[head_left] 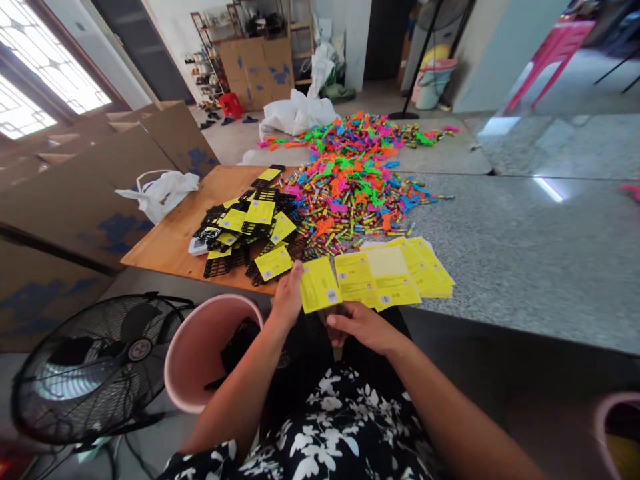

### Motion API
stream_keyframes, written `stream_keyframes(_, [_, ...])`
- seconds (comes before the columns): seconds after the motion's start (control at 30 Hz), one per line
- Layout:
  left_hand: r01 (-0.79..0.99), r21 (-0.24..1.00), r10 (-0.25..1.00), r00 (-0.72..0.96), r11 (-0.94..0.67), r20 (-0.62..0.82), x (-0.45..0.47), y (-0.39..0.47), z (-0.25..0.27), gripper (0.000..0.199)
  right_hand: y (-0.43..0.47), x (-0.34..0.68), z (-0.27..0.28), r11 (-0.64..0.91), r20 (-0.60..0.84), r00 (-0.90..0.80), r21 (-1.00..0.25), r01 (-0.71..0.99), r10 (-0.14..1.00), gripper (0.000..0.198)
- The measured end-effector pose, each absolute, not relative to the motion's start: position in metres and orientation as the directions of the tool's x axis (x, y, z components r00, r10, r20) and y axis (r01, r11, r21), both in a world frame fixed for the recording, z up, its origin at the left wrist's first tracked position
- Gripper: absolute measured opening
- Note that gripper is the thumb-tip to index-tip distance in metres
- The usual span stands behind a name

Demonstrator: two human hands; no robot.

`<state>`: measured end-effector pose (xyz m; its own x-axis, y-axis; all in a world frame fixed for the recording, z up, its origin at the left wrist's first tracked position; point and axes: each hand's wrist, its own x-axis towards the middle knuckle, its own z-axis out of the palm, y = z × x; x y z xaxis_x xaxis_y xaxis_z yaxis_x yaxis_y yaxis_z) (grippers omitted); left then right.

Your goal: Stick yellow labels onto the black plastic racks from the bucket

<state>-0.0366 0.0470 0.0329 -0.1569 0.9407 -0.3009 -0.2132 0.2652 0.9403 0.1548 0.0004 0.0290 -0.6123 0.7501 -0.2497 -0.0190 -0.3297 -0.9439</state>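
The left hand (287, 293) grips a yellow card (319, 283) by its left edge, thumb on the printed face, holding it just off the near edge of the worktop (525, 260). The right hand (365, 328) is at the card's lower right corner with its fingers curled partly beneath; whether they press on the card or hold anything else, I cannot tell. The two hands are apart, with the card between them. Just right of the card lies a stack of yellow printed sheets (350, 270), with a pale blank patch on the top one. To the left, on a wooden board (173, 230), black plastic grids (217, 267) lie heaped with more yellow cards among them. Beyond, a large pile of small shiny tubes (345, 230) mixes with bright toy pistols (373, 193) in orange, green, pink and blue. A white plastic bag (167, 193) sits at the board's far left, beside tall cardboard boxes (125, 153). Below the board are a pink bucket (193, 347) with dark things inside and a black fan (100, 367).
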Motion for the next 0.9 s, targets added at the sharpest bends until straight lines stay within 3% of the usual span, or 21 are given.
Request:
stream_keyframes(0.07, [-0.229,0.964,0.938,-0.282,0.138,-0.202,-0.05,0.07,0.047,0.048,0.003,0.165,0.024,-0.256,-0.246,-0.539,-0.965,0.059,0.805,0.053])
stream_keyframes(0.13, [-0.236,0.971,0.907,-0.416,-0.035,-0.068,-0.069,0.101,0.064,0.044,0.01,0.176,0.017,-0.06,-0.156,-0.306,-0.951,0.303,0.939,0.046])
stream_keyframes(0.2, [-0.227,0.971,0.896,-0.443,-0.077,-0.032,-0.09,0.13,0.083,0.044,0.015,0.184,0.005,0.155,0.08,-0.146,-0.766,0.624,0.986,0.04])
stream_keyframes(0.27, [-0.186,0.981,0.925,-0.359,0.062,-0.127,-0.105,0.148,0.096,0.043,0.018,0.19,-0.009,0.291,0.257,-0.183,-0.49,0.821,0.949,0.062])
stream_keyframes(0.33, [-0.075,0.973,0.926,-0.301,0.216,-0.229,-0.11,0.148,0.101,0.039,0.017,0.192,-0.024,0.366,0.289,-0.283,-0.294,0.883,0.915,0.079])
stream_keyframes(0.43, [0.094,0.961,0.939,-0.256,0.262,-0.231,-0.097,0.121,0.088,0.035,0.014,0.196,-0.037,0.406,0.28,-0.343,-0.211,0.889,0.897,0.062])
stream_keyframes(0.5, [0.141,0.964,0.968,-0.149,0.225,-0.204,-0.081,0.095,0.07,0.035,0.014,0.2,-0.037,0.398,0.308,-0.319,-0.242,0.885,0.896,0.044])
stream_keyframes(0.57, [0.133,0.971,0.98,-0.041,0.2,-0.196,-0.066,0.073,0.052,0.038,0.013,0.205,-0.028,0.406,0.38,-0.287,-0.283,0.869,0.879,0.041])
stream_keyframes(0.73, [-0.076,0.971,0.969,-0.081,0.226,-0.232,-0.055,0.056,0.031,0.056,0.002,0.214,0.013,0.634,0.605,-0.37,-0.303,0.711,0.705,0.039])
stream_keyframes(0.83, [-0.243,0.892,0.924,0.144,0.381,-0.355,-0.064,0.061,0.032,0.06,-0.009,0.212,0.034,0.718,0.647,-0.391,-0.371,0.589,0.655,0.026])
stream_keyframes(0.9, [-0.312,0.833,0.872,0.342,0.456,-0.349,-0.069,0.061,0.035,0.057,-0.012,0.21,0.038,0.752,0.646,-0.416,-0.417,0.51,0.64,0.022])
